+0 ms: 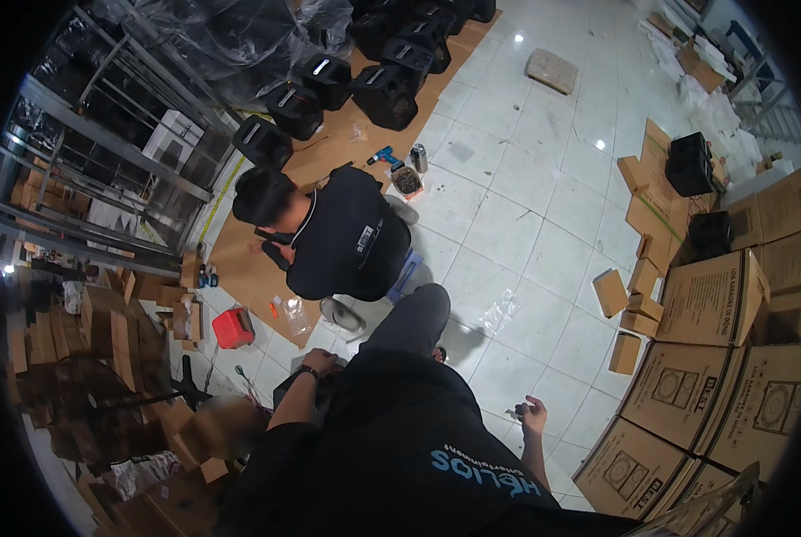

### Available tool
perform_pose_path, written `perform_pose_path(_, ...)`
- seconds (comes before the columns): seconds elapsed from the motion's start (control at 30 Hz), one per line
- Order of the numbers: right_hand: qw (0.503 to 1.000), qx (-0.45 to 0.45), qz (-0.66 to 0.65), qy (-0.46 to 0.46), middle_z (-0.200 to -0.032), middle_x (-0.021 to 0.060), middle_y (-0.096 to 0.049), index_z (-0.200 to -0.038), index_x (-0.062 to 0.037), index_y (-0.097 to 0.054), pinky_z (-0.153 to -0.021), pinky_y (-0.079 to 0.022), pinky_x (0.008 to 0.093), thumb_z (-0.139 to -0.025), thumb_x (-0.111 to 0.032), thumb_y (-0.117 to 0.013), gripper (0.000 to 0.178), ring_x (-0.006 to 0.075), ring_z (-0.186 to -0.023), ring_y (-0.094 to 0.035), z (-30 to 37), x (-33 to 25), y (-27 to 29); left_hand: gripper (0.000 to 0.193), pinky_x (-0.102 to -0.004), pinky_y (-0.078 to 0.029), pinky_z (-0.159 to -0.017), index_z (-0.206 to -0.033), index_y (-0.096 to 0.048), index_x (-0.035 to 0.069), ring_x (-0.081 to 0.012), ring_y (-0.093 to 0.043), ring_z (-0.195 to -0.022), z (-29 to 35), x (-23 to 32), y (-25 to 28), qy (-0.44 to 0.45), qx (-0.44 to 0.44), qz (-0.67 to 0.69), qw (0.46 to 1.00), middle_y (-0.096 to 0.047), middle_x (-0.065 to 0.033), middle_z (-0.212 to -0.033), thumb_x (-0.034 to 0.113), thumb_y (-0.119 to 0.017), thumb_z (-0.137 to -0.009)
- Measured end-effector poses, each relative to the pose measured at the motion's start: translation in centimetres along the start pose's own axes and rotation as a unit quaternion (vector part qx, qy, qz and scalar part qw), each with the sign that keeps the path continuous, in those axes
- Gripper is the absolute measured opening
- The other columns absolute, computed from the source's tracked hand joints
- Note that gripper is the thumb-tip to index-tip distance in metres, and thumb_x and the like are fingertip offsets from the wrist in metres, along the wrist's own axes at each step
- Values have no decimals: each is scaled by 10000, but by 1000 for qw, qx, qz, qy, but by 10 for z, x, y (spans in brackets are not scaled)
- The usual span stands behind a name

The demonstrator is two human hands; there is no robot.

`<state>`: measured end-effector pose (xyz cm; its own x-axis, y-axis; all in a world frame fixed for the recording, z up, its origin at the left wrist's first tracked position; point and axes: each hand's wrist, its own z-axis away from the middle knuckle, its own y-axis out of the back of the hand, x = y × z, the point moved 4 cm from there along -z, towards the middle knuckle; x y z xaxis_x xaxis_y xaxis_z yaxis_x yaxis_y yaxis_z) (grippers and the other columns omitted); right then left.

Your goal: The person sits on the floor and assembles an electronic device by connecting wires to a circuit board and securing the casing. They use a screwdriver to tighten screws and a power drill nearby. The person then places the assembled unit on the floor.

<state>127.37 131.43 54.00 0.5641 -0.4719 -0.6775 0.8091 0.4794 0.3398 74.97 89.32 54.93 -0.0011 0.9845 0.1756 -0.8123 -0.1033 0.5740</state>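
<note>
My left hand (321, 362), with a dark band at the wrist, is curled low beside my leg. It is against a dark object (286, 387) that my arm and shirt mostly hide, and what its fingers hold cannot be made out. Out to the right, above the white tiles, my right hand (534, 415) is closed around a small dark grey piece (515, 413), too small to name. Ahead of me a co-worker (351, 234) in a black shirt sits low, bent over a dark item on brown cardboard (239, 259).
Several black speakers (384, 94) stand at the top. By the co-worker lie a blue cordless drill (383, 157), a tray of screws (407, 181) and a can (419, 157). A red container (232, 328) stands left. Large cartons (678, 385) line the right; metal racks (114, 134) the left.
</note>
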Motion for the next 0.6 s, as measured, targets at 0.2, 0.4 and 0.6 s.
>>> perform_pose_path(0.2,997,-6,66,-26,-913,123,-756,-1227,-32,-672,-601,-540,284,-833,-64,-738,401,157,-727,-713,-43,-30,-8,427,-408,-561,-933,-1024,-805,125,-279,-728,-1000,-79,121,3,-89,-16,24,996,-784,-90,-1016,494,-656,-871)
perform_pose_path(0.4,995,-53,80,20,-930,150,-756,-1233,0,-662,-624,-570,310,-801,-22,-759,443,185,-742,-709,-135,-120,-4,415,-466,-565,-871,-1021,-790,64,-362,-740,-910,-181,251,-18,-120,-47,-82,988,-764,-190,-990,381,-612,-820)
perform_pose_path(0.6,973,-83,199,83,-1073,147,-726,-1292,-33,-642,-700,-608,318,-724,92,-776,597,237,-903,-718,-239,-253,37,470,-426,-576,-866,-1094,-763,61,-333,-738,-958,-222,425,44,-237,43,43,970,-761,-174,-1036,474,-669,-889)
